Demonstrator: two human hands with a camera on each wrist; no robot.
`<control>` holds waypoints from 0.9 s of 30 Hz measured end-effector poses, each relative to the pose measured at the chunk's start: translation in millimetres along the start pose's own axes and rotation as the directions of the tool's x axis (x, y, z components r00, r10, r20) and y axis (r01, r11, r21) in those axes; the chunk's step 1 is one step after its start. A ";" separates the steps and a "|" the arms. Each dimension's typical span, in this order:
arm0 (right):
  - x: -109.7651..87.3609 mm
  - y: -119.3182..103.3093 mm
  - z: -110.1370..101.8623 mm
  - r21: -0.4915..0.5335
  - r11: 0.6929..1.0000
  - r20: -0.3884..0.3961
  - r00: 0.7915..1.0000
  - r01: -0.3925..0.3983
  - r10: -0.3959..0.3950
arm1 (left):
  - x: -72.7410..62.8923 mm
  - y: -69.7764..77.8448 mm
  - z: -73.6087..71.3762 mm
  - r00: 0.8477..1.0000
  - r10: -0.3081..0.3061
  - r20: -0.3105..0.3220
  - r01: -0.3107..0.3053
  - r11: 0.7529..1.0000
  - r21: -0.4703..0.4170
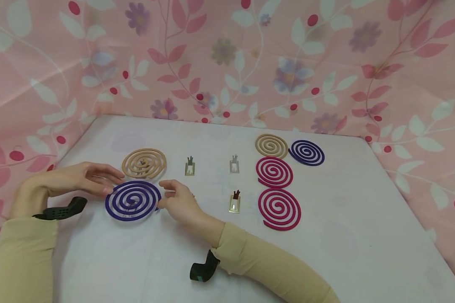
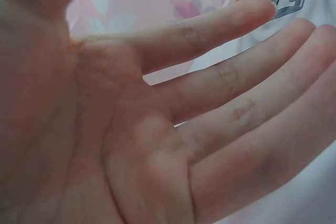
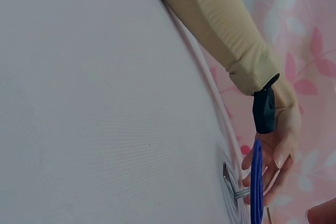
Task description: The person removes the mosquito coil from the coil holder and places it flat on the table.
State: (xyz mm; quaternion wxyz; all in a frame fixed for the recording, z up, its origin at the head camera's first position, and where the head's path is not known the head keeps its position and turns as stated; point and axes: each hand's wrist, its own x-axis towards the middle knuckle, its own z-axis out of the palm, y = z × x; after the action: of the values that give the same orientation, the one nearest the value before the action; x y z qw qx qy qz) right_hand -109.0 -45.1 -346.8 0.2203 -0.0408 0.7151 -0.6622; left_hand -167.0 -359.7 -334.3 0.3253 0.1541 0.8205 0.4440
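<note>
Sleeves (image 1: 280, 265) foremost, we've both grips (image 1: 83, 179) (image 1: 183, 201) loosely spread, empty, beside eight o'clock's purple coil (image 1: 133, 200): three stands (image 1: 190, 162) bare, two seemingly topped!

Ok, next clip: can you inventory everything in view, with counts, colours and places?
Blue spirals: 2, blue-purple, one front left, one back right
Tan spirals: 2, tan, one back left, one at the back of the right group
Magenta spirals: 2, magenta, right group
Metal stands: 5, three uncovered mid-table (two gold-toned, one silvery), two partly visible under the left spirals
Table: 1, white, below everything
Backdrop: pink floral, behind
Sleeves: 2, khaki, forearms
Wrist devices: 2, black, wrists
Hands: 2, bare, either side of the front-left spiral
</note>
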 end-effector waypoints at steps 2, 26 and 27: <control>-0.3 1.4 1.2 0.018 1.000 0.000 1.000 -0.009 0.009 | 1.2 1.3 0.9 1.000 -0.014 0.012 0.015 1.000 -0.022; 7.9 14.4 5.2 0.258 0.964 0.018 0.998 -0.070 0.068 | 8.8 -5.7 1.0 0.988 0.046 0.145 -0.023 0.988 -0.152; 8.3 14.9 5.4 0.273 0.960 0.022 0.998 -0.069 0.065 | 8.5 -5.7 1.0 0.988 0.046 0.146 -0.023 0.987 -0.157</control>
State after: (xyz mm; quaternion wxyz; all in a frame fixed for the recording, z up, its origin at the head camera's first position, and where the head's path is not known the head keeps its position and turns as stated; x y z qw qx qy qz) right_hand -111.0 -51.2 -363.4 0.2506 0.0100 0.6163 -0.7465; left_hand -172.4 -357.6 -342.7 0.3890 0.1754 0.7543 0.4990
